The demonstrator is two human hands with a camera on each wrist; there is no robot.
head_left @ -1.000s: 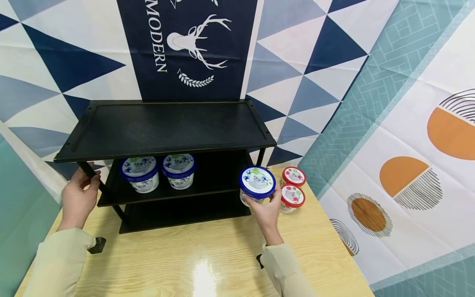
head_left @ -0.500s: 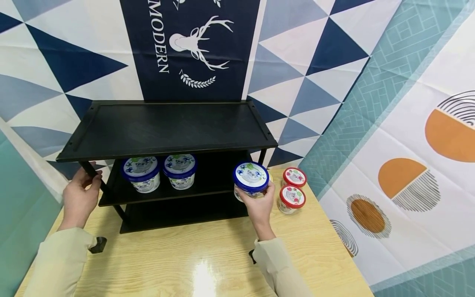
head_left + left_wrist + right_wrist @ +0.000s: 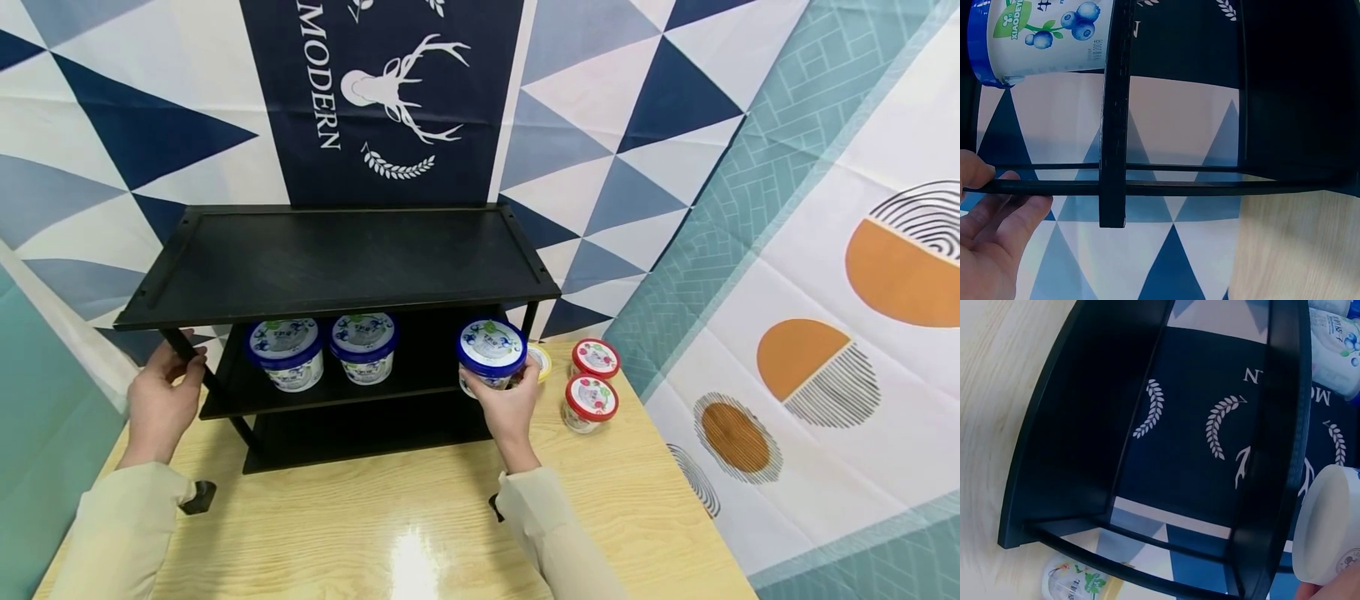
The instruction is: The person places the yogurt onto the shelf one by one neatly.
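Note:
My right hand (image 3: 512, 412) grips a white yogurt tub with a blue lid (image 3: 491, 343), upright at the front right edge of the black rack's middle shelf. In the right wrist view the held tub's white base (image 3: 1325, 525) shows, with only a bit of the fingers (image 3: 1338, 589) in frame. My left hand (image 3: 157, 408) holds the rack's front left post (image 3: 1072, 187) between thumb and fingers. Two similar blue-lidded tubs, one left (image 3: 285, 354) and one beside it (image 3: 363, 348), stand on the middle shelf; the left wrist view shows blueberries on a tub (image 3: 1054, 37).
The three-level black rack (image 3: 337, 258) stands on a wooden table (image 3: 337, 533) against a patterned wall cloth. Right of it are two red-lidded tubs, one behind (image 3: 596, 357) and one in front (image 3: 591, 397). A yellow-lidded tub (image 3: 540, 360) is partly hidden behind my right hand.
My right hand has carried the blue-lidded tub leftward and slightly up, to the middle shelf's right end. The yellow-lidded tub has come into view. My left hand has stayed on the post.

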